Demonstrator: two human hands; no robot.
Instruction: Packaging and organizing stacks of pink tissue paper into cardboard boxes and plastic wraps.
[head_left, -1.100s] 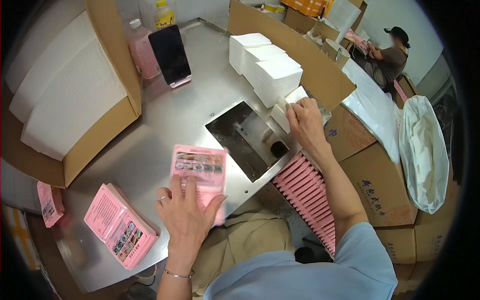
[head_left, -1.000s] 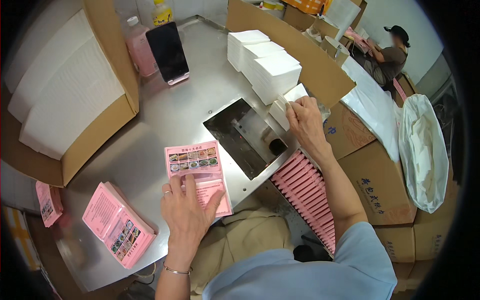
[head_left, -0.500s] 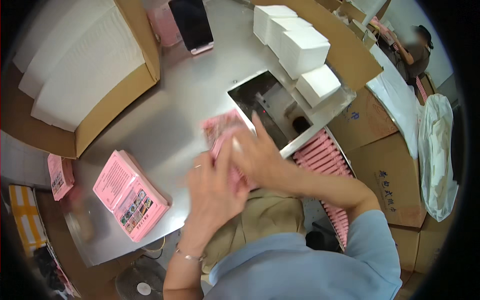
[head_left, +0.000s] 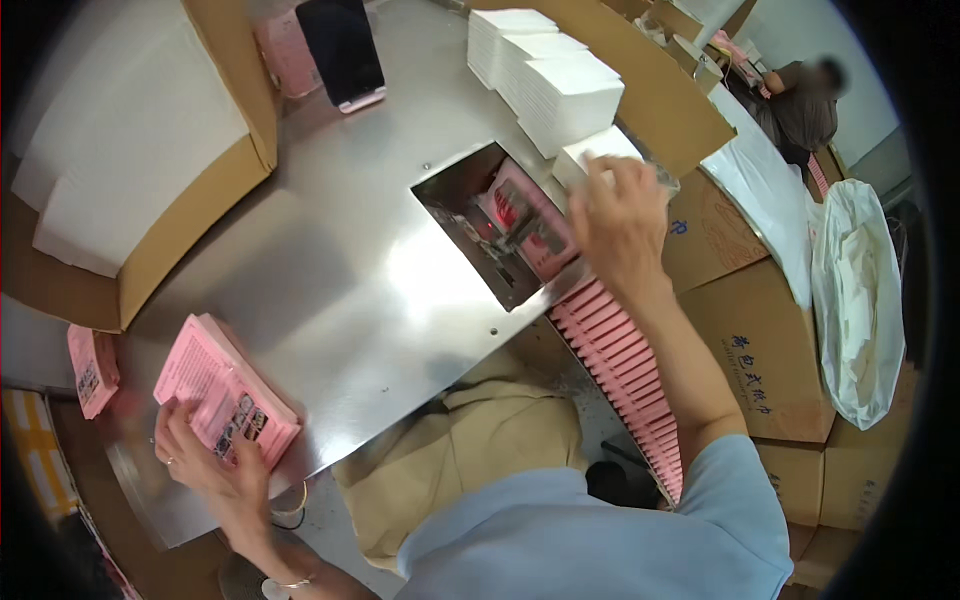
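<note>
The person is working at a shiny steel table (head_left: pixel 330 290), and the left hand (head_left: pixel 205 465) is reaching to the near left corner, where a stack of pink cartons (head_left: pixel 225 390) is lying flat. Its fingers are curling loosely around the near end of the stack, thumb on the printed top face, touching it rather than lifting it. The right hand (head_left: pixel 615 225) is stretching to the far right edge of the table, where its fingertips are resting on a small white pad of leaflets (head_left: pixel 590 155); the fingers are bent and close together, but from this angle it is hard to tell whether they are actually pinching a sheet. Just left of that hand a rectangular opening (head_left: pixel 495 225) is cut into the tabletop, and a pink carton (head_left: pixel 530 220) is sitting inside it, tilted. Taller stacks of white leaflets (head_left: pixel 545 70) are standing along the far edge behind the pad. Below the right edge a row of pink cartons (head_left: pixel 625 370) is running on edge toward the person. A large cardboard box (head_left: pixel 130 160) filled with white sheets is occupying the far left corner, and a dark phone (head_left: pixel 340 45) is leaning at the far edge.
</note>
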